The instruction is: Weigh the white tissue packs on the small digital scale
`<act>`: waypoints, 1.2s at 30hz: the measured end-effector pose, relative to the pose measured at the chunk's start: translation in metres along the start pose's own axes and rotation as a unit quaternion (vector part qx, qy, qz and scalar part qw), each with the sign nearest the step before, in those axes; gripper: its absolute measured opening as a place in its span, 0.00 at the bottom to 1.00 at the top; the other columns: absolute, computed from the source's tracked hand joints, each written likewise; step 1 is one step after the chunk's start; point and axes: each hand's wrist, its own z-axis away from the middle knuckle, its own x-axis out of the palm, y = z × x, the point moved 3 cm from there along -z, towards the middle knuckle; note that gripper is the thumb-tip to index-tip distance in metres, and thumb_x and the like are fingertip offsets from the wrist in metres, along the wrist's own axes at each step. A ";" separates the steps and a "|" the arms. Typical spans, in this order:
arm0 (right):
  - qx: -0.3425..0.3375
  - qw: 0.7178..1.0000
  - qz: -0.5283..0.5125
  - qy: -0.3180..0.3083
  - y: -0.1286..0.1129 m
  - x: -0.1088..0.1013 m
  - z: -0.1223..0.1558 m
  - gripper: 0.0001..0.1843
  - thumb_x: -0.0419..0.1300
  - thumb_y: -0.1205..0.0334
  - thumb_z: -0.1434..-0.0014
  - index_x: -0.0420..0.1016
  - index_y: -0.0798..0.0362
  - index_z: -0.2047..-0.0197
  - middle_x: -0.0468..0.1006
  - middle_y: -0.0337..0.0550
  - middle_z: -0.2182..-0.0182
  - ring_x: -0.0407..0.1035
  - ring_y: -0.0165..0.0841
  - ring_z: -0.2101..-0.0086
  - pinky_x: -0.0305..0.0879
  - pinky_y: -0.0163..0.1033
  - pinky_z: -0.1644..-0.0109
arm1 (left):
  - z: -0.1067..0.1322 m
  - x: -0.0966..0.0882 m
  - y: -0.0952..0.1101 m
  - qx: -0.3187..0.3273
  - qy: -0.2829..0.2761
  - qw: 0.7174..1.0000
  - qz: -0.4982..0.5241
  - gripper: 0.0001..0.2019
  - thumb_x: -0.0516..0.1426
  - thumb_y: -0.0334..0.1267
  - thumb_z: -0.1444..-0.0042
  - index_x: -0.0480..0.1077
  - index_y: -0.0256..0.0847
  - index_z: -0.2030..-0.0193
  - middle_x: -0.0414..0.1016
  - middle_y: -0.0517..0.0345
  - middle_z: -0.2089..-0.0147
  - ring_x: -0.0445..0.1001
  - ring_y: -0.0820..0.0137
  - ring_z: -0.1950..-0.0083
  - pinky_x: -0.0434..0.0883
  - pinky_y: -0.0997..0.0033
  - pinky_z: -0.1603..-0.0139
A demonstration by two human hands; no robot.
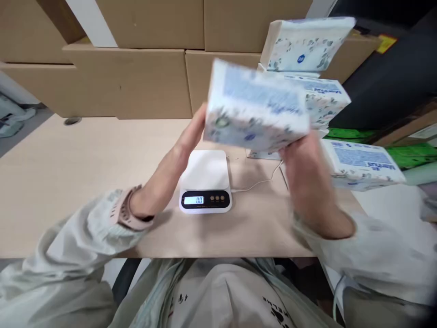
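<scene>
A tissue pack [254, 107], white and pale blue with a leaf print, is held in the air between my two hands, slightly blurred. My left hand [182, 150] presses against its left end, fingers mostly behind the pack. My right hand [303, 164], smeared by motion, grips the lower right corner. Below and left of the pack, a white kitchen scale [205, 171] stands on the table, its platform bare and its display reading 0.0. A thin white cable runs from the scale's right side.
Matching packs [307, 45] are stacked at the back right, with another pack [363, 161] at the right table edge. Cardboard boxes [136, 84] line the back of the wooden table [68, 182]. Green packages [413, 155] lie beyond on the right.
</scene>
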 end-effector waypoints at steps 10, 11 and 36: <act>0.131 0.977 -0.138 -0.095 0.079 0.080 0.046 0.43 0.55 0.38 0.27 0.42 0.34 0.17 0.49 0.36 0.18 0.45 0.42 0.19 0.42 0.63 0.15 | 0.107 -0.020 -0.071 -0.143 0.111 0.983 0.040 0.36 0.48 0.64 0.26 0.56 0.53 0.17 0.42 0.62 0.14 0.38 0.55 0.12 0.41 0.50 0.11; 0.127 0.978 -0.139 -0.092 0.080 0.082 0.046 0.42 0.55 0.39 0.26 0.43 0.34 0.17 0.50 0.36 0.18 0.45 0.42 0.19 0.44 0.63 0.15 | 0.108 -0.020 -0.073 -0.147 0.115 0.981 0.050 0.36 0.49 0.64 0.26 0.57 0.54 0.18 0.43 0.62 0.14 0.38 0.55 0.12 0.42 0.51 0.11; 0.054 0.993 -0.073 0.079 0.114 0.048 0.070 0.29 0.49 0.48 0.23 0.64 0.36 0.23 0.68 0.40 0.25 0.58 0.45 0.23 0.50 0.66 0.17 | 0.122 -0.033 -0.092 -0.200 0.215 0.953 0.080 0.31 0.42 0.63 0.24 0.62 0.61 0.21 0.50 0.68 0.16 0.41 0.60 0.12 0.39 0.49 0.10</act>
